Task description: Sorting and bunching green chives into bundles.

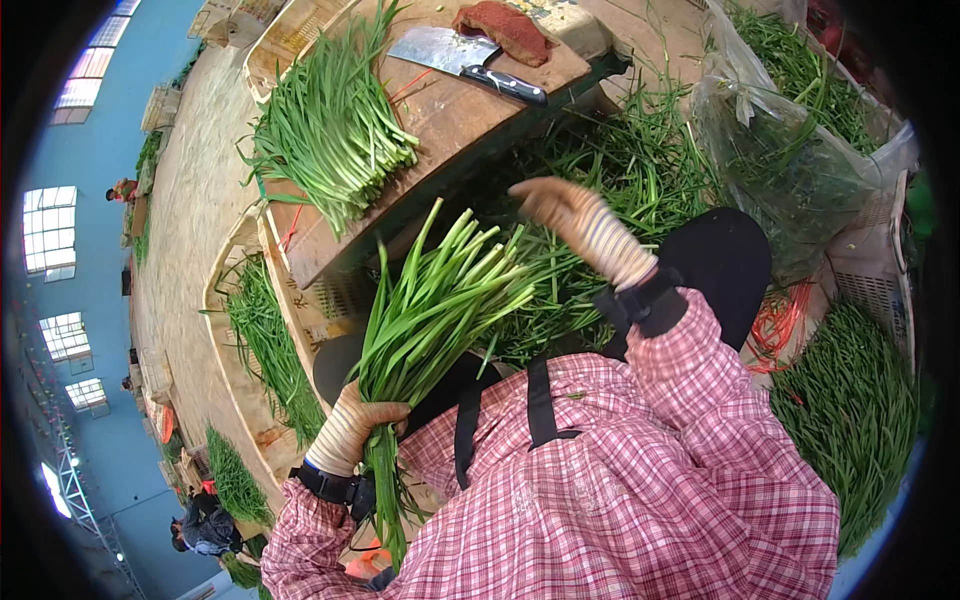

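My left hand [364,420], in a striped knit glove, grips a bunch of garlic chives [442,315] around its leafy part. The pale cut ends point up and to the right, and leaf tips hang below my fist. My right hand [566,214], gloved alike and blurred, is raised apart from the bunch with nothing visible in it. Behind it lies a heap of loose green leaves [637,157]. On the wooden board [472,120] ahead rests another chive bunch [330,135], with a cleaver [450,51] to its right.
A worn reddish-brown block [510,31] touches the board beside the cleaver. Plastic crates, one with chives [270,330], stand at left. At right are a clear plastic bag [787,157], red ties [780,326] and a mass of chives [847,420]. Another person [206,521] is at lower left.
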Motion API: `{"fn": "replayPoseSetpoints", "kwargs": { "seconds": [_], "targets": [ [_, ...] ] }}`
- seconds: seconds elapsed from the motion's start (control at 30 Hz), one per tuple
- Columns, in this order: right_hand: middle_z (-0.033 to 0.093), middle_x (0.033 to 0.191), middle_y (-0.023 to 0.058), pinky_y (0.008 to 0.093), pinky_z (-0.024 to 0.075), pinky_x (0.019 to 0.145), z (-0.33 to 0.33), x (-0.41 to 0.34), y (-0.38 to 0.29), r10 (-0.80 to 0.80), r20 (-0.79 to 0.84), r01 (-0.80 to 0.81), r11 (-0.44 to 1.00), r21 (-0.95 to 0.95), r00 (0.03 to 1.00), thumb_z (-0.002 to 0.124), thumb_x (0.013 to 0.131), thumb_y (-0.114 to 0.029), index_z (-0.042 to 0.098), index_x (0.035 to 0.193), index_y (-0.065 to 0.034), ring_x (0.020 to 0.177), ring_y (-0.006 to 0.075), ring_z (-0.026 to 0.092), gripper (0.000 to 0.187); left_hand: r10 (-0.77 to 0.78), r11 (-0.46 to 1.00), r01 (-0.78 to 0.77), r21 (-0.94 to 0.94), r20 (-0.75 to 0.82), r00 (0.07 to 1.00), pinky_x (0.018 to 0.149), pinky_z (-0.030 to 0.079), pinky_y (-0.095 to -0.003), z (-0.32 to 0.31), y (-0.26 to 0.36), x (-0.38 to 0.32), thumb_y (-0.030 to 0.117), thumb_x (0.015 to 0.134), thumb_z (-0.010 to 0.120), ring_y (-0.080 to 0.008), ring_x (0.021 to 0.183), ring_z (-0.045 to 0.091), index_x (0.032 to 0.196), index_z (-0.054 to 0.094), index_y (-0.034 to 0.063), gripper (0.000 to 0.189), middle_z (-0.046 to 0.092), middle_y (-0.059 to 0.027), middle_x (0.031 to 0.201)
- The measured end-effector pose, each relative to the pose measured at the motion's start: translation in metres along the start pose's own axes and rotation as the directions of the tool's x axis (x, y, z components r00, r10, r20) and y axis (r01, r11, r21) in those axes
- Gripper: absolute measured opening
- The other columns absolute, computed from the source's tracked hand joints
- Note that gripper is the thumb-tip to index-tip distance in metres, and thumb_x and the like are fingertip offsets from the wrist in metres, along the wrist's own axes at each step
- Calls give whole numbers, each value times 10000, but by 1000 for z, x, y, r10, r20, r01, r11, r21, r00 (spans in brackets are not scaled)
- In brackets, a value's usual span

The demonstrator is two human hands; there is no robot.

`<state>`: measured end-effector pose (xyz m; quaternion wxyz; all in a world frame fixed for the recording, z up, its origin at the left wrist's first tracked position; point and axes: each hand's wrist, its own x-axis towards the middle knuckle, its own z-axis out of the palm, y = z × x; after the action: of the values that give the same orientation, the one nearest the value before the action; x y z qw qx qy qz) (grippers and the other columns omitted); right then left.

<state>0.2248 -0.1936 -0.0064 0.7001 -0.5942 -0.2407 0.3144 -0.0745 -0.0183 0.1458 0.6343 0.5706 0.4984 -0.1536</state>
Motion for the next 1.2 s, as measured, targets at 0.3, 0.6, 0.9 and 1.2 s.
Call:
{"fn": "replayPoseSetpoints", "kwargs": {
  "seconds": [0.3, 0.6, 0.9, 1.2],
  "targets": [
    [741, 877, 84, 305, 565, 762, -22, 14, -15, 147, -294, -226, 939, -259, 945, 762, 814, -105, 735, 987, -15, 780, 145, 677, 196, -49, 993, 56, -102, 77, 996, 537, 486, -266, -1, -8, -1, -12, 773, 716, -149, 585, 591, 1063, 606, -7, 310, 632, -63, 763],
    [747, 865, 70, 295, 542, 704, 13, 0, -5, 216, 115, -227, 970, 90, 970, 784, 802, -131, 756, 1004, -6, 745, 115, 648, 239, -40, 949, 95, -300, 182, 982, 487, 464, -252, 15, -9, 1, 49, 767, 716, -152, 542, 564, 1177, 565, -109, 464, 666, -166, 884],
    [746, 904, 46, 280, 549, 772, 10, 3, -16, 92, 206, -106, 993, 56, 974, 763, 834, -106, 729, 1093, -30, 787, 135, 671, 272, -17, 874, 122, -470, 223, 975, 487, 484, -260, 24, -16, 0, 30, 788, 686, -170, 554, 571, 1278, 496, -52, 532, 654, -204, 1026],
    [736, 826, 54, 304, 537, 725, 13, -13, -39, 162, 197, -131, 979, -159, 967, 838, 772, -267, 750, 970, -15, 751, 128, 655, 332, -19, 813, 180, -554, 282, 959, 518, 526, -236, 21, -25, 5, 13, 828, 679, -159, 593, 615, 1313, 489, -47, 524, 683, -197, 1031]
  ]
}}
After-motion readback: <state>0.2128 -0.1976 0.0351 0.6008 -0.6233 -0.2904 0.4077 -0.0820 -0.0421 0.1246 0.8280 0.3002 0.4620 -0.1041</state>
